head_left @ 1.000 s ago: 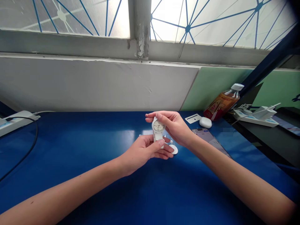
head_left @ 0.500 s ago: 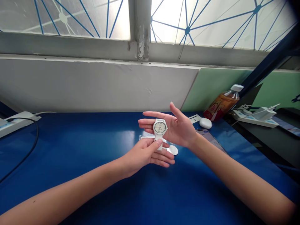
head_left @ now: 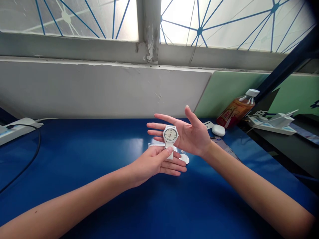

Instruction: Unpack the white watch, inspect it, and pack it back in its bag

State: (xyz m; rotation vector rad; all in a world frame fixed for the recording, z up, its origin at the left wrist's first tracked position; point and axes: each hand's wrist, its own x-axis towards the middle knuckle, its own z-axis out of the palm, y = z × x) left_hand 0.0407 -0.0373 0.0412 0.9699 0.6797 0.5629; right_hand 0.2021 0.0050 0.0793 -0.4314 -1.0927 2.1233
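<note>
A white wristwatch (head_left: 170,134) with a round pale dial faces up in the middle of the view. My left hand (head_left: 159,161) pinches its white strap between thumb and fingers, the lower fingers stretched out. Just behind the watch, my right hand (head_left: 191,136) is held palm up with fingers spread and thumb raised, holding nothing. Whether the watch touches the right fingers I cannot tell. Partly hidden beneath the hands, a clear package with a white round piece (head_left: 184,158) lies on the blue table (head_left: 99,205).
Right of my right hand are a white earbud case (head_left: 218,130), a phone (head_left: 224,146) partly behind the wrist, and a tilted drink bottle (head_left: 236,109). Power strips lie at the left (head_left: 20,129) and right (head_left: 272,124). A black cable (head_left: 37,152) curves along the left.
My right hand has opened a little wider, its thumb and upper fingers moving up and apart. The left hand and the wristwatch have barely moved.
</note>
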